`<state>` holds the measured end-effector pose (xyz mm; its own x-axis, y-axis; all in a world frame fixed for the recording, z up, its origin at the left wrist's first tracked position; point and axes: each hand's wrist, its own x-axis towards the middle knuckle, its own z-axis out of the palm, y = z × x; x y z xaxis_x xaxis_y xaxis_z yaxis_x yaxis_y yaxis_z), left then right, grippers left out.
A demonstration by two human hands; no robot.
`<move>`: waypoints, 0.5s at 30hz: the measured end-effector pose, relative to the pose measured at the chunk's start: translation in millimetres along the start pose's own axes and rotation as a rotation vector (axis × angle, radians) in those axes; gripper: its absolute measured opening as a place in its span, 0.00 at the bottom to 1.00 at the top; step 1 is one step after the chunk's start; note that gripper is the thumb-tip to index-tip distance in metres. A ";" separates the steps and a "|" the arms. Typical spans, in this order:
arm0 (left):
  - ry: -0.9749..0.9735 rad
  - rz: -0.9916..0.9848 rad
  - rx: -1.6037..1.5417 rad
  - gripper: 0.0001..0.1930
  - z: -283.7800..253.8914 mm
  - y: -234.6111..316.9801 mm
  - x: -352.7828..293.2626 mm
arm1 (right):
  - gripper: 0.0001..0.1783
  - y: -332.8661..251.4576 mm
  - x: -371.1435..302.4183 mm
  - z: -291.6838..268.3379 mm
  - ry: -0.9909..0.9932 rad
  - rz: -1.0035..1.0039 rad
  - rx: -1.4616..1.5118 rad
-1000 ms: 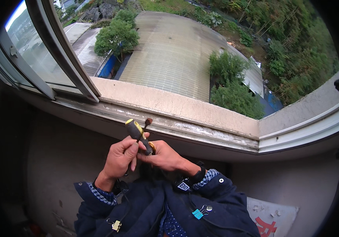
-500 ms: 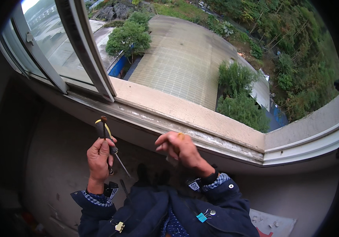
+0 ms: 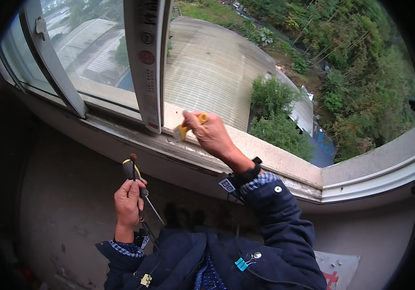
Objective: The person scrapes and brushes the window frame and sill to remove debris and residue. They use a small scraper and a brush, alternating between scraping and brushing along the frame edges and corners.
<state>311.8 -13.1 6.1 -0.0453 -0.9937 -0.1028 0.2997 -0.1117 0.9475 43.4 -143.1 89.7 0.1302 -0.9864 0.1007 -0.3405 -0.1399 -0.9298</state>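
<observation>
yellow brush (image 3: pixel 182 132) in right hand (image 3: pixel 212 135)

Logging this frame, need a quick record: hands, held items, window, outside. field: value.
left hand: holds screwdriver and brown-tipped dark tool
right hand: holds yellow brush, bristles near window track
bristle contact: cannot tell
sash: left of brush in view
jacket: dark blue, with yellow clip and blue clip
outside: large roof, trees
</observation>
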 end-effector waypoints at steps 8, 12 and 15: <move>-0.045 -0.041 -0.005 0.13 -16.3 -9.4 14.6 | 0.27 24.3 21.7 -31.1 -0.102 0.160 -0.651; -0.082 -0.062 -0.014 0.14 -21.3 -11.2 23.9 | 0.24 -0.6 6.4 -77.9 0.105 0.180 -1.311; -0.099 -0.082 -0.012 0.13 -18.8 -14.0 25.9 | 0.20 -10.9 4.3 -62.0 0.156 0.114 -0.825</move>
<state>324.3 -37.5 -15.6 -0.1638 -0.9751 -0.1492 0.3027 -0.1936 0.9332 -10.0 -151.2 122.2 -0.0555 -0.9904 0.1267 -0.9222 0.0022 -0.3867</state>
